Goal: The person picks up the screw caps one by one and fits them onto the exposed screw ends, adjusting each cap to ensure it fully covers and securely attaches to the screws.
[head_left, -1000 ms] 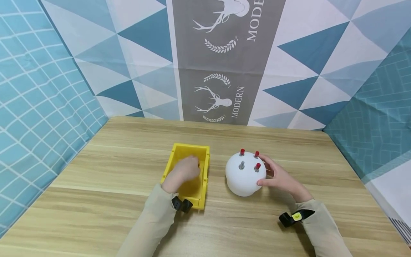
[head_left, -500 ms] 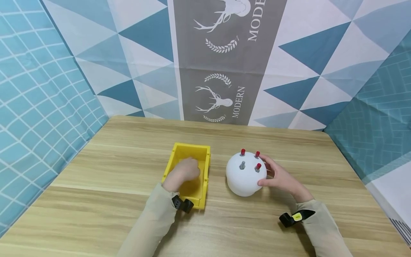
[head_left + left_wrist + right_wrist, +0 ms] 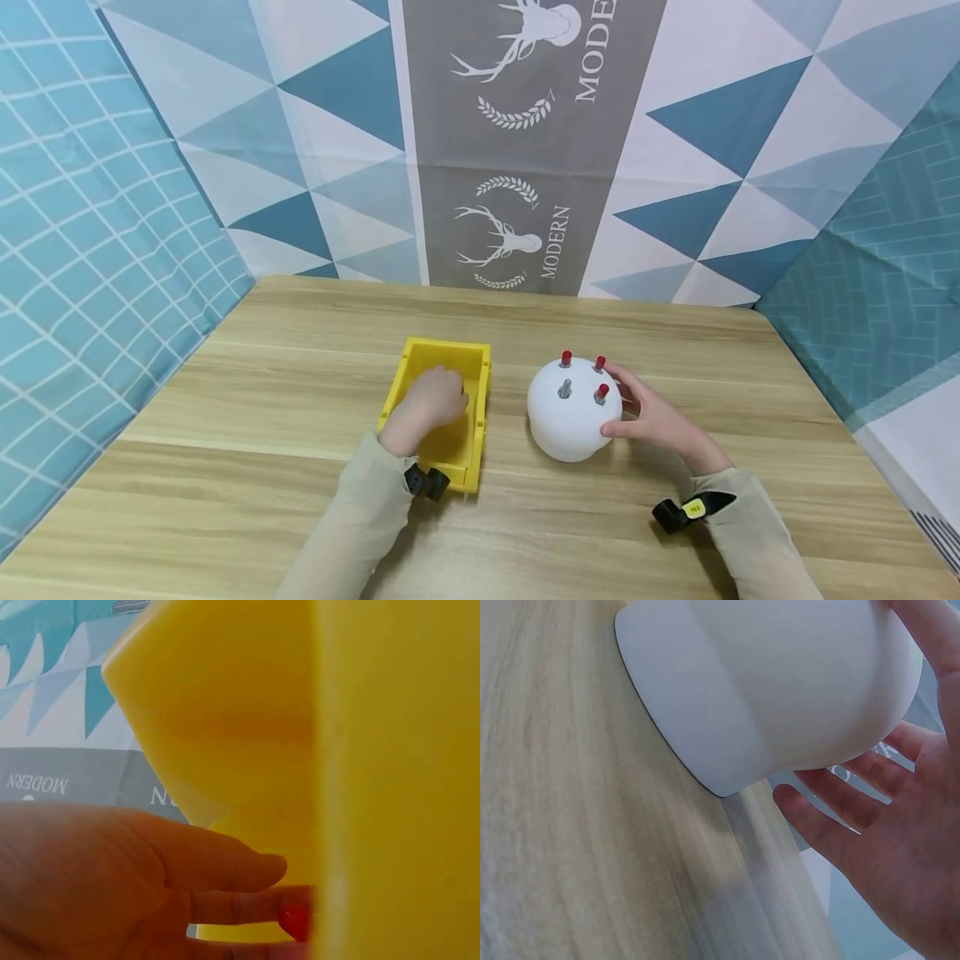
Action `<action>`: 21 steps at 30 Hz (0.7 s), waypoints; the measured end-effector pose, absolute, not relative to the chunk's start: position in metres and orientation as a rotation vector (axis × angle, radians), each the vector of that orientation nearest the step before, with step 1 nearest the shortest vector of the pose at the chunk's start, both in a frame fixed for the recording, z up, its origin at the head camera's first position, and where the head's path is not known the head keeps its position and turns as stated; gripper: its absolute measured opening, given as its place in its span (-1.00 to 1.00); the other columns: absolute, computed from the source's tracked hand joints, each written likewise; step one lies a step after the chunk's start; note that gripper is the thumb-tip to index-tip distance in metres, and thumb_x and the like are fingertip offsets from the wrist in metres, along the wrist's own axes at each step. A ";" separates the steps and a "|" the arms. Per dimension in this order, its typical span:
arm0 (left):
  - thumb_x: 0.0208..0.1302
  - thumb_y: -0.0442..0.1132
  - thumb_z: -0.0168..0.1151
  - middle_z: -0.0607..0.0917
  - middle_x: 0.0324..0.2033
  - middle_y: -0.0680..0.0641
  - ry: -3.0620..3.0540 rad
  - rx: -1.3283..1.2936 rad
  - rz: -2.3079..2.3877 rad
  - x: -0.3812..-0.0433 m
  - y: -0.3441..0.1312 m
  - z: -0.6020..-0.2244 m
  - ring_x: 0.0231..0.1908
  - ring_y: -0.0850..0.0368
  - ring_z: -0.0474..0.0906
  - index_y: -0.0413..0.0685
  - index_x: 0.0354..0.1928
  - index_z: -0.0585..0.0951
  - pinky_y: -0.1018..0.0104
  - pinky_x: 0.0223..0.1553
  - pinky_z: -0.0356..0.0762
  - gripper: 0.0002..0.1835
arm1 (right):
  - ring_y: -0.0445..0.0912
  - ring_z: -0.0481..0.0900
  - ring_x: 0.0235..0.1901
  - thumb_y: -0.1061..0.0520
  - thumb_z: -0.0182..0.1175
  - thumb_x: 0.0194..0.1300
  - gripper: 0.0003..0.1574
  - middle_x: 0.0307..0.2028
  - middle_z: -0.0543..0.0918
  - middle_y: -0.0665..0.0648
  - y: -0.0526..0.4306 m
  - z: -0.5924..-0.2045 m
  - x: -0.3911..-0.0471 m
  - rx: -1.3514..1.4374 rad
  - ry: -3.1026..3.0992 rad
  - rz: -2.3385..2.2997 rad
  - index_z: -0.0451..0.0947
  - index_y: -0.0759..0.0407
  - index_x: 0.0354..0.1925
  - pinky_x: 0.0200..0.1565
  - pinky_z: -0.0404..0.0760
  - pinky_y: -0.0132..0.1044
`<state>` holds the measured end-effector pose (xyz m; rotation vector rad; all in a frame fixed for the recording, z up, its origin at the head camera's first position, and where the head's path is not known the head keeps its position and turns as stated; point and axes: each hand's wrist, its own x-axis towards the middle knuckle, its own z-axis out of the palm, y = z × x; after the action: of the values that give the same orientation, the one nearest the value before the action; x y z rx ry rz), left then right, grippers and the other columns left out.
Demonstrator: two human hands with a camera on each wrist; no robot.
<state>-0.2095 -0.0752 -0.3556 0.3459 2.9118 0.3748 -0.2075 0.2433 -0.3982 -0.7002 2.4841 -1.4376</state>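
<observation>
In the head view, my left hand (image 3: 431,400) reaches into a yellow bin (image 3: 482,433). A small red piece (image 3: 295,921) shows beside its fingers in the left wrist view; the bin's wall hides the fingertips, so I cannot tell whether they pinch it. Right of the bin, a white dome (image 3: 566,433) stands on the table, wider above than at its base. Red caps (image 3: 602,391) cover three of its metal studs, and one stud (image 3: 566,387) is bare. My right hand (image 3: 652,417) holds the dome's right side, thumb in front and fingers behind.
Both things stand on a wooden table (image 3: 300,350). Patterned cloth walls (image 3: 510,150) rise behind it and at both sides. Each wrist wears a black camera on a strap.
The left hand shifts only slightly inside the bin. The right hand and the dome stay in place; the head view tilts a little.
</observation>
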 end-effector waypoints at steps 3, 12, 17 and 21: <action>0.22 -0.33 -0.02 0.50 -0.47 -0.11 2.936 0.344 0.381 -0.209 -0.074 -0.354 -0.43 0.05 0.34 -0.16 -0.53 0.49 0.21 -0.34 0.38 -0.81 | 0.25 0.27 0.17 0.04 0.32 0.04 0.00 0.25 0.18 0.27 0.243 -0.398 -0.208 -0.709 2.482 -1.442 0.00 0.14 0.33 0.11 0.30 0.19; 0.23 -0.36 -0.03 0.41 -0.65 -0.06 3.118 0.411 0.387 -0.205 -0.072 -0.348 -0.61 0.12 0.30 -0.19 -0.54 0.48 0.29 -0.57 0.32 -0.80 | 0.25 0.28 0.17 0.07 0.32 0.04 0.00 0.25 0.19 0.27 0.243 -0.399 -0.208 -0.716 2.478 -1.451 0.00 0.14 0.33 0.11 0.31 0.18; 0.26 -0.35 -0.05 0.37 -0.71 -0.04 3.191 0.417 0.455 -0.202 -0.070 -0.343 -0.68 0.14 0.28 -0.19 -0.58 0.44 0.36 -0.67 0.28 -0.76 | 0.25 0.27 0.17 0.07 0.32 0.04 0.00 0.25 0.18 0.27 0.243 -0.398 -0.208 -0.710 2.474 -1.454 -0.01 0.15 0.33 0.12 0.30 0.19; 0.28 -0.32 -0.02 0.38 -0.73 -0.03 3.231 0.416 0.489 -0.200 -0.068 -0.338 -0.70 0.16 0.29 -0.21 -0.55 0.48 0.40 -0.70 0.26 -0.75 | 0.26 0.26 0.18 0.06 0.31 0.05 0.01 0.26 0.17 0.28 0.243 -0.398 -0.208 -0.705 2.473 -1.450 -0.01 0.15 0.33 0.12 0.30 0.19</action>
<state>-0.2000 -0.0681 -0.3377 0.4157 3.2305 0.4892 -0.2077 0.2427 -0.3982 -0.7046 2.4727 -1.4503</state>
